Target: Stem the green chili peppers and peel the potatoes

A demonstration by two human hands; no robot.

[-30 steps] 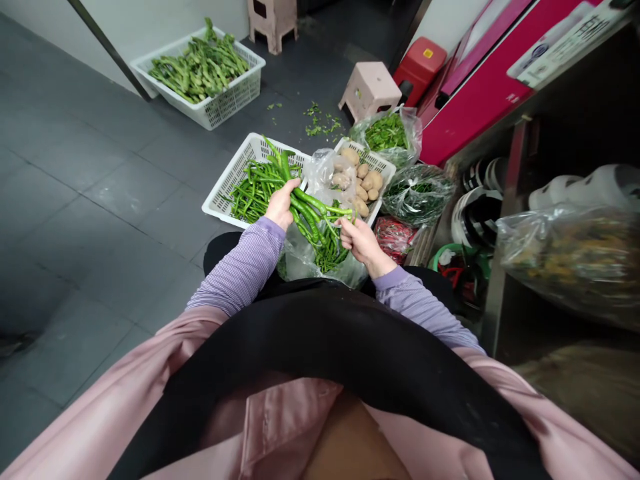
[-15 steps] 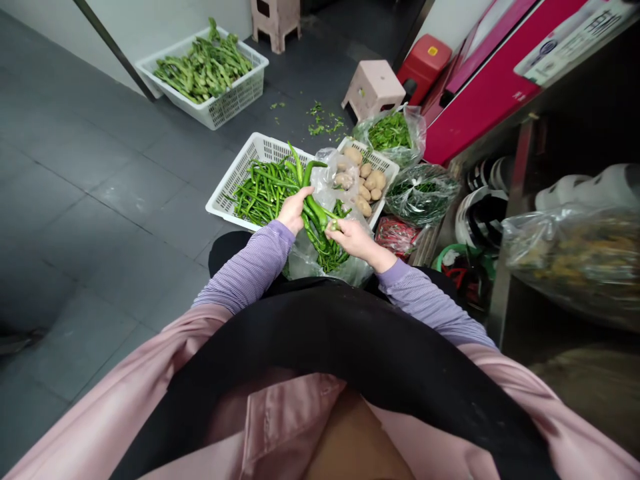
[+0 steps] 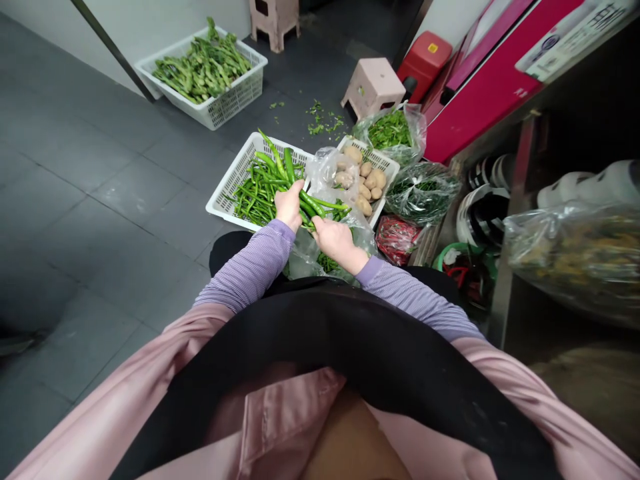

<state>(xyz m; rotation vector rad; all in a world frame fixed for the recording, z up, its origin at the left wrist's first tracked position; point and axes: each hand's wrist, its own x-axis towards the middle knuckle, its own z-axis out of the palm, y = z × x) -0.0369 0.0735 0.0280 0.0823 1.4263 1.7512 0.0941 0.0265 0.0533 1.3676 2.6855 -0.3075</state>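
Note:
Several long green peppers (image 3: 289,164) are gripped in my left hand (image 3: 289,205), their far ends fanning out over a white basket (image 3: 220,200). More thin green peppers (image 3: 255,200) lie in that basket. My right hand (image 3: 336,239) is closed at the near ends of the bunch, thumb and fingers pinched together beside my left hand. What exactly its fingertips hold is partly hidden, but the pepper stems meet them. Below my hands, between my knees, an open clear plastic bag (image 3: 303,263) contains more green peppers (image 3: 327,263).
Potatoes (image 3: 370,180) fill a smaller white basket behind the bag. Bagged greens (image 3: 390,130), a dark green bag (image 3: 420,193) and bagged red peppers (image 3: 397,239) stand at right. A stool (image 3: 375,87) and a basket of green stalks (image 3: 205,70) are farther back.
My right hand has moved left and slightly down, closer to my left hand. The held peppers have swung leftward, over the basket.

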